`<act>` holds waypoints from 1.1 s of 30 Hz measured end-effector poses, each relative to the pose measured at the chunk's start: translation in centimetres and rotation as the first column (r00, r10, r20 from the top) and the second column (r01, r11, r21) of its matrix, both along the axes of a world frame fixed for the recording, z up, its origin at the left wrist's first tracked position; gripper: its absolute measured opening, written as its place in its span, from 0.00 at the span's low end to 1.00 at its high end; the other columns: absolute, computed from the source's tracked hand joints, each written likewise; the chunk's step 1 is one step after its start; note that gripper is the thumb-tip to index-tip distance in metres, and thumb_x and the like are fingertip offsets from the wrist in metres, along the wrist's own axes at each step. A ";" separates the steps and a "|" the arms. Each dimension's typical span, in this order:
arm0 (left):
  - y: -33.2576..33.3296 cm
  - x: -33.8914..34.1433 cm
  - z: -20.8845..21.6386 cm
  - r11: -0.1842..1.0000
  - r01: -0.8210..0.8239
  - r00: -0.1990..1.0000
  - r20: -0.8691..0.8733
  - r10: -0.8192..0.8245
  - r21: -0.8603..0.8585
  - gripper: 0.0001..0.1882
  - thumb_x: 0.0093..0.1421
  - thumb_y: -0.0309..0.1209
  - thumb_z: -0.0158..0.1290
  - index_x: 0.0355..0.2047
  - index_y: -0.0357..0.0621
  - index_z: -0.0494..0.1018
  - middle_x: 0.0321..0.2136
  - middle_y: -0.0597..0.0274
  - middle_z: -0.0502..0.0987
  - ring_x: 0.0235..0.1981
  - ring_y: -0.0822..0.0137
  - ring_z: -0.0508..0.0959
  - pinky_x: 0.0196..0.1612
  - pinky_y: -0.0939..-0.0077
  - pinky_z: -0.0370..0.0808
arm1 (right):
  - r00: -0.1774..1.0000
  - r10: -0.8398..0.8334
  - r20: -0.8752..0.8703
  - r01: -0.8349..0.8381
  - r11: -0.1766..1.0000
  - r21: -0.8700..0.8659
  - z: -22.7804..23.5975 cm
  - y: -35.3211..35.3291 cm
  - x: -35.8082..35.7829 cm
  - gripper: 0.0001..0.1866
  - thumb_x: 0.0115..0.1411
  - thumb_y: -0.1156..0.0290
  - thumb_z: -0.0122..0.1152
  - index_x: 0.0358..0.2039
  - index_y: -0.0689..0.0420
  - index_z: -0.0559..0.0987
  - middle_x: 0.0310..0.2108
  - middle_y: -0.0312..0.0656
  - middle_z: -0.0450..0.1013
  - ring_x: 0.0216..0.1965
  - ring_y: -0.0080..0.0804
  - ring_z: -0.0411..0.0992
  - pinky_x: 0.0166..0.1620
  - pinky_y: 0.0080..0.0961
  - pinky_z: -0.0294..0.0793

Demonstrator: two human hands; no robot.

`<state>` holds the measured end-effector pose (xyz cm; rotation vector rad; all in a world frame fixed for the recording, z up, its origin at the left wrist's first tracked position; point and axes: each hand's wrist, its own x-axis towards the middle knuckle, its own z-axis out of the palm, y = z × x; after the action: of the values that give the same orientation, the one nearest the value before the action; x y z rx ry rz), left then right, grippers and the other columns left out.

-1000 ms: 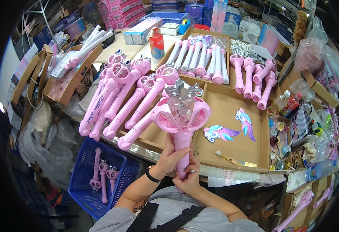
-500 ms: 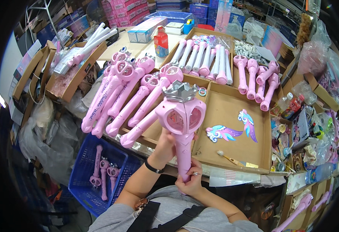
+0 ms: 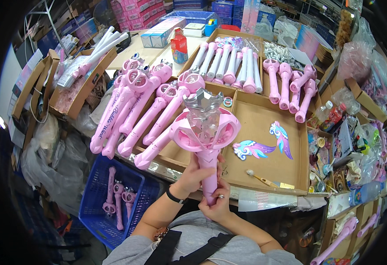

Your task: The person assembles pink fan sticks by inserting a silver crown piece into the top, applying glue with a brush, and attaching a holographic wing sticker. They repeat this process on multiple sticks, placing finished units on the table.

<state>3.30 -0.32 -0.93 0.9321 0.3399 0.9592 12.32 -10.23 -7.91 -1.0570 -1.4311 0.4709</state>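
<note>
Both my hands are closed around a pink toy wand [image 3: 208,184] that stands upright in front of me. Its wide pink head carries a silver crown [image 3: 203,99] on top, and a clear faceted piece [image 3: 202,126] shows inside the pink frame. My left hand [image 3: 195,176] wraps the upper handle just under the head. Lower down, my right hand [image 3: 216,204], with a ring on one finger, grips the handle's bottom end. Several similar pink wands [image 3: 136,115] lie side by side to the left of it, on the table's edge.
Winged purple-blue pieces [image 3: 254,150] and a brush [image 3: 262,179] lie in a cardboard tray [image 3: 286,174] at right. Farther back are white-and-pink handles [image 3: 223,64] and pink handles [image 3: 285,86]. A blue basket [image 3: 92,216] with wands stands low at left; a red bottle [image 3: 179,46] stands behind.
The wand's head now looks wider and its clear faceted piece shows between the pink frame parts, where rounded windows faced me before. Both hands keep their hold; the view has shifted slightly.
</note>
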 end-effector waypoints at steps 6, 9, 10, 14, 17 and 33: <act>2.0 -0.6 2.0 0.972 -0.203 0.979 -0.006 0.205 0.114 0.56 0.33 0.76 0.43 0.47 0.34 0.65 0.38 0.51 0.73 0.35 0.61 0.76 0.37 0.69 0.73 | 0.996 0.084 -0.024 -0.083 0.995 0.062 0.8 -0.5 -0.1 0.25 0.38 0.81 0.62 0.34 0.56 0.57 0.47 0.58 0.59 0.43 0.49 0.65 0.48 0.35 0.64; 1.4 -0.1 2.2 0.982 -0.125 0.992 0.036 0.121 0.141 0.46 0.42 0.64 0.54 0.48 0.35 0.64 0.39 0.50 0.73 0.35 0.62 0.76 0.37 0.70 0.73 | 0.998 0.056 -0.005 -0.056 0.998 0.037 0.8 -0.3 0.1 0.26 0.38 0.81 0.62 0.34 0.56 0.57 0.47 0.58 0.60 0.44 0.49 0.64 0.48 0.35 0.64; 0.8 0.0 2.1 0.979 -0.121 0.992 -0.012 0.125 0.167 0.41 0.45 0.57 0.57 0.48 0.35 0.63 0.39 0.51 0.73 0.34 0.62 0.75 0.36 0.71 0.73 | 0.999 0.049 0.003 -0.049 0.998 0.045 0.7 -0.2 0.1 0.26 0.38 0.81 0.62 0.34 0.56 0.57 0.47 0.58 0.60 0.44 0.49 0.64 0.48 0.35 0.64; -0.8 0.2 1.6 0.994 -0.094 0.995 -0.033 0.096 0.053 0.30 0.44 0.31 0.59 0.47 0.34 0.62 0.35 0.52 0.72 0.31 0.65 0.74 0.34 0.74 0.71 | 1.000 0.027 -0.007 -0.027 0.998 0.061 0.5 -0.1 0.2 0.26 0.38 0.80 0.62 0.34 0.56 0.57 0.47 0.58 0.59 0.45 0.51 0.64 0.48 0.36 0.65; -0.8 0.0 1.2 0.998 -0.034 0.998 -0.056 0.037 0.057 0.30 0.43 0.30 0.59 0.47 0.32 0.61 0.33 0.52 0.71 0.28 0.68 0.73 0.32 0.75 0.70 | 1.000 0.019 0.005 -0.019 0.998 0.052 0.4 -0.3 0.1 0.26 0.38 0.80 0.62 0.34 0.57 0.57 0.47 0.58 0.59 0.45 0.51 0.64 0.48 0.37 0.64; 0.8 -0.3 1.2 0.978 -0.193 0.981 0.005 0.193 0.073 0.56 0.39 0.74 0.42 0.54 0.36 0.58 0.47 0.51 0.69 0.45 0.53 0.73 0.53 0.50 0.68 | 0.995 0.093 -0.034 -0.092 0.995 0.035 0.3 -1.5 0.2 0.24 0.40 0.80 0.62 0.34 0.56 0.58 0.48 0.58 0.59 0.45 0.47 0.65 0.47 0.33 0.65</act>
<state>2.96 0.44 0.25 0.9798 0.4049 1.1554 12.48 -11.73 -7.64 -0.9544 -1.4565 0.5283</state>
